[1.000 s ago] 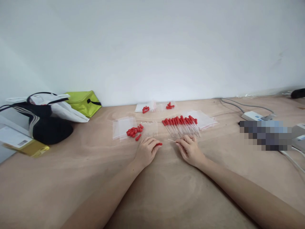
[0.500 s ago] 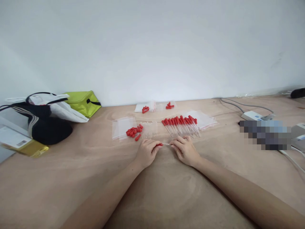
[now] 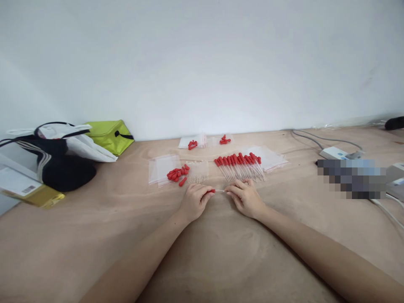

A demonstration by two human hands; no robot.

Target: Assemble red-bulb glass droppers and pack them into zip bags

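My left hand (image 3: 196,201) pinches a red rubber bulb (image 3: 212,191), its mouth facing right. From that side my right hand (image 3: 244,198) grips a thin clear dropper tube (image 3: 220,191) whose left end meets the bulb; how deep it sits inside I cannot tell. Just beyond my left hand lie a heap of loose red bulbs (image 3: 177,173) and a row of bare clear tubes (image 3: 198,170). Beyond my right hand several droppers with red bulbs fitted (image 3: 238,160) lie side by side, bulbs pointing away from me.
Clear zip bags (image 3: 154,170) lie left of the loose bulbs, and more bags (image 3: 271,159) right of the droppers. Farther back are small red bulbs (image 3: 192,144). A black cap (image 3: 67,172) and a green bag (image 3: 110,136) stand left; a power strip (image 3: 335,153) with cables lies right.
The bulb and tube look pushed slightly closer together, with a little less of the bulb's mouth end showing. Both hands hold nearly the same place; everything else is unmoved.
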